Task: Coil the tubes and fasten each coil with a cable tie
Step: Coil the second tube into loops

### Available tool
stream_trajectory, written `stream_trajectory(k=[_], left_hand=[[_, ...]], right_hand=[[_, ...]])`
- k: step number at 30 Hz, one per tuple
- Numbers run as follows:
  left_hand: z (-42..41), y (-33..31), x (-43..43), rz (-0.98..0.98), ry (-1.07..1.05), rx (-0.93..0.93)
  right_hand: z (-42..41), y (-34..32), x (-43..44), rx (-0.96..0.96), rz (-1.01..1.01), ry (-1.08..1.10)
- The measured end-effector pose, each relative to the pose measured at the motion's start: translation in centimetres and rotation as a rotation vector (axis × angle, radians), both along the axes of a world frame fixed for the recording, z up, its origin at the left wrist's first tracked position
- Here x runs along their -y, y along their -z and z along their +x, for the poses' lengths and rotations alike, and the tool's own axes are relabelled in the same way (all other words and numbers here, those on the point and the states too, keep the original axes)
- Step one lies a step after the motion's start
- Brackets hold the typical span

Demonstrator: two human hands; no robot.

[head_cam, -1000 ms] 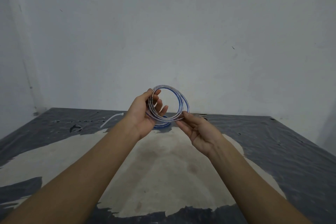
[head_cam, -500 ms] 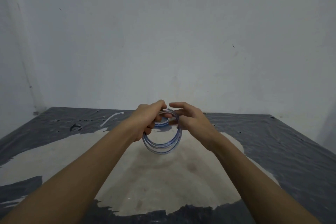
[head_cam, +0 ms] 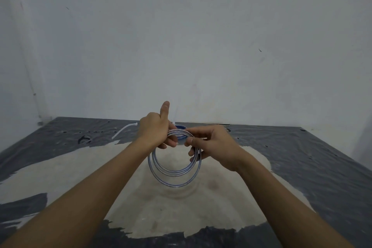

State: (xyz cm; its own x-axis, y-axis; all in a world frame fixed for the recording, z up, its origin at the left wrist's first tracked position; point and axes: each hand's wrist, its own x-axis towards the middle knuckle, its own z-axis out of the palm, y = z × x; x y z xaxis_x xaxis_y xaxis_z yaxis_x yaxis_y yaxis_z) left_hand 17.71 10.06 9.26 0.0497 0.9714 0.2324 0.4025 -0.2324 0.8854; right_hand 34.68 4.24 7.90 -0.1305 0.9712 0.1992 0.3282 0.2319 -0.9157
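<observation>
Hanging over the middle of the dark-sheeted surface [head_cam: 322, 157], the coiled tube [head_cam: 153, 160] is gripped at its top by the left hand [head_cam: 155, 133], thumb raised, and pinched by the right hand [head_cam: 215, 145]; a white cable tie [head_cam: 124, 130] lies near the far edge.

Head-worn camera looks forward and down, close over the table [head_cam: 302, 157].

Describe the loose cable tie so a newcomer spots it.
Look at the far edge of the dark sheet, near the wall. Left of the left hand lies the cable tie, a thin white strip. Unlike the held blue-striped coil, it's uncoiled, untouched.
</observation>
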Motion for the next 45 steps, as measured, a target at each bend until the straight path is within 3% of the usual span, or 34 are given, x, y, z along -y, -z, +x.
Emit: stream_trajectory(k=[8, 11, 14, 17, 21, 23, 28, 31, 37, 45], left_hand=[[-0.7, 0.5, -2.0, -0.106, -0.128, 0.21], [-1.9, 0.9, -2.5, -0.316, -0.162, 0.397], [-3.1, 1.5, -2.1, -0.599, -0.05, 0.568], [-3.0, 1.8, -1.5, -0.759, 0.127, 0.502], [-1.3, 1.8, -1.1, -0.797, 0.254, 0.306], [-0.5, 1.6, -0.9, -0.776, 0.283, 0.367], [0.7, 0.8, -1.0, -0.449, 0.162, 0.525], [1.1, 0.3, -1.0, -0.336, 0.097, 0.504], [0.7, 0.4, -0.6, -0.139, 0.103, 0.357], [-0.1, 0.9, -0.5, -0.195, 0.242, 0.368]], right_hand=[[0.1, 0.8, -1.0, -0.241, -0.023, 0.188], [0.9, 1.1, -1.4, -0.362, -0.013, 0.326], [1.7, 1.3, -1.8, -0.51, -0.004, 0.443], [2.0, 1.5, -2.1, -0.67, -0.012, 0.497], [1.6, 1.6, -2.0, -0.775, -0.052, 0.481], [1.3, 1.4, -2.0, -0.811, -0.068, 0.466], [0.9, 1.5, -1.7, -0.713, -0.1, 0.428], [0.2, 1.5, -1.5, -0.615, -0.099, 0.388], [-0.3, 1.3, -1.2, -0.596, -0.072, 0.352], [0.1, 0.9, -0.9, -0.618, -0.063, 0.248]])
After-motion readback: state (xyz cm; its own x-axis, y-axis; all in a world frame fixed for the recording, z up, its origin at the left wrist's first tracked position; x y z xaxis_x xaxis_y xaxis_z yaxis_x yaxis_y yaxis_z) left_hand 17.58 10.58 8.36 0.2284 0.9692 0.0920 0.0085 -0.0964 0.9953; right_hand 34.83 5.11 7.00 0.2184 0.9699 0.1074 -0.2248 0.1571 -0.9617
